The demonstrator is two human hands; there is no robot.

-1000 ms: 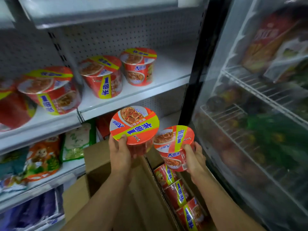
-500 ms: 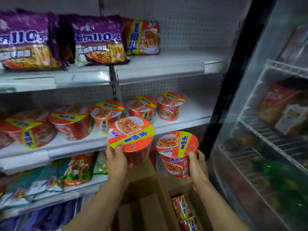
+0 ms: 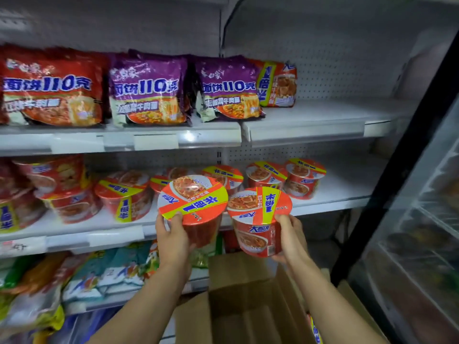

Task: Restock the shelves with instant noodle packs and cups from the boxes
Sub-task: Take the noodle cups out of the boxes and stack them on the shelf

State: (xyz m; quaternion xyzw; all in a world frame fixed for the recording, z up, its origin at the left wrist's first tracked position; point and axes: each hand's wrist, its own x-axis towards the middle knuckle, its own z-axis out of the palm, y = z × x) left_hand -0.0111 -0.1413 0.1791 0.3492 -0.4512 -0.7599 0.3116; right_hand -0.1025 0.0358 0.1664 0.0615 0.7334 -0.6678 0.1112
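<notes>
My left hand (image 3: 173, 234) grips a red noodle cup (image 3: 193, 202) with a yellow band across its lid, tilted toward me. My right hand (image 3: 289, 238) holds a second red noodle cup (image 3: 258, 217) by its side and base. Both cups hover just in front of the middle shelf (image 3: 342, 192), where several like cups (image 3: 304, 177) stand in a row. Noodle packs (image 3: 149, 93), red and purple, fill the upper shelf (image 3: 310, 120). An open cardboard box (image 3: 248, 306) sits below my arms.
A glass-door cooler (image 3: 422, 219) with a black frame stands close on the right. Bagged snacks (image 3: 111, 271) crowd the lower shelf at left. The right parts of the upper and middle shelves are bare. More cups show at the box's right edge (image 3: 315, 331).
Both hands have lifted the two cups up out of the box to the level of the middle shelf. My view has tilted upward, bringing the upper shelf of packs into sight.
</notes>
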